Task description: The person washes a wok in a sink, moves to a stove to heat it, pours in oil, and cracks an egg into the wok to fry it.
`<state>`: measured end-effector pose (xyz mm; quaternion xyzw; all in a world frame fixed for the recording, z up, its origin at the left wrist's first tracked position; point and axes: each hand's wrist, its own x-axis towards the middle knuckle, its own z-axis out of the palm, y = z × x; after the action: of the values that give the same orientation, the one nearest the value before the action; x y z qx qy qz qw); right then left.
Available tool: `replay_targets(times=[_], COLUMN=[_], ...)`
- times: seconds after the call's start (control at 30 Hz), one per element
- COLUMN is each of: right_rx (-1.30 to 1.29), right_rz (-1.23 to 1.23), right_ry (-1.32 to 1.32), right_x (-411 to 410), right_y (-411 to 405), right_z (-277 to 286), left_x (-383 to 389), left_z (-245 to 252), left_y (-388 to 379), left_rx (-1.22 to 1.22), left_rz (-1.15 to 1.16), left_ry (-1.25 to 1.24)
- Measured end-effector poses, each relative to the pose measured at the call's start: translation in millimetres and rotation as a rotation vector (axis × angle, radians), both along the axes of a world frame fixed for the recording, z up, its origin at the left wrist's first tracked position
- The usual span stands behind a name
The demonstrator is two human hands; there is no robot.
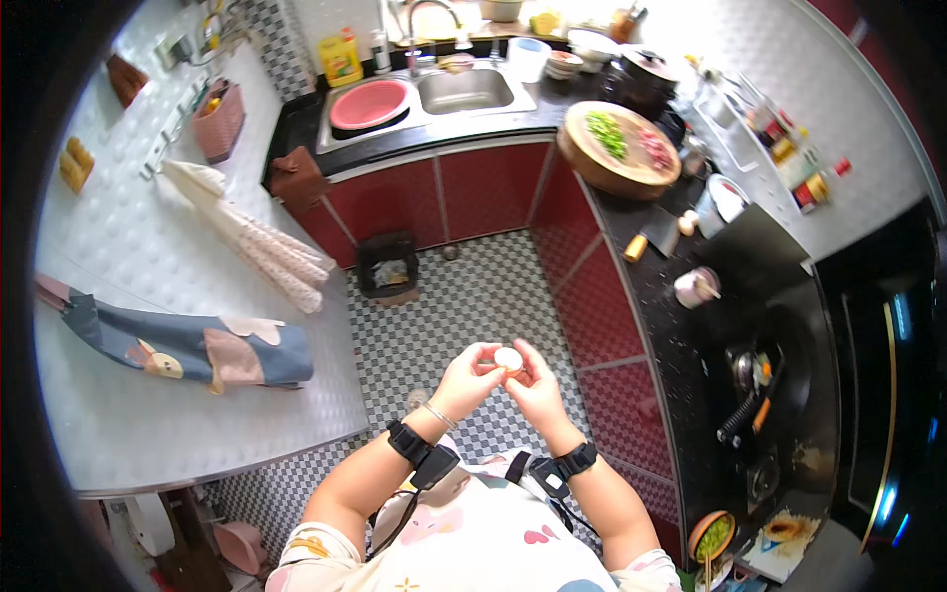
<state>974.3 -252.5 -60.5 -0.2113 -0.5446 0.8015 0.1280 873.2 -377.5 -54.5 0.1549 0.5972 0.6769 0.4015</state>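
Out in front of my body, above the tiled floor, both hands meet around a small round white item [508, 360]. Its lower rim looks brownish; whether it is an egg, a piece of shell or a garlic bulb is too small to tell. My left hand [471, 377] grips it from the left between thumb and fingers. From the right, the fingertips of my right hand [534, 381] close on it too. The fingers hide part of its underside.
A cleaver [658, 234] lies on the black counter beside small pale round items [688, 222]. Beyond it a round chopping board [618, 152] bears chopped green and pinkish food. A pan [766, 385] is at right, a bin [388, 266] on the floor, a sink [466, 92] at back.
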Motion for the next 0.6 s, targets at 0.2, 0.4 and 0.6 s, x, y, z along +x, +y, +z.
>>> replay_targets(times=[0.2, 0.4, 0.6], right_rx=[-0.107, 0.032, 0.01], right_rz=[0.105, 0.09, 0.182], right_ry=[-0.066, -0.181, -0.264], right_x=[-154.1, -275.3, -221.4], right_y=[-77.9, -118.6, -91.0], right_z=[-41.4, -54.4, -74.1], left_x=[-108.1, -192.4, -198.5], left_z=[-17.0, -28.4, -62.1], left_y=[-109.1, -164.6, -133.0], left_rx=[-0.352, -0.427, -0.351], left_rz=[0.296, 0.368, 0.209], left_ry=[0.082, 0.117, 0.098])
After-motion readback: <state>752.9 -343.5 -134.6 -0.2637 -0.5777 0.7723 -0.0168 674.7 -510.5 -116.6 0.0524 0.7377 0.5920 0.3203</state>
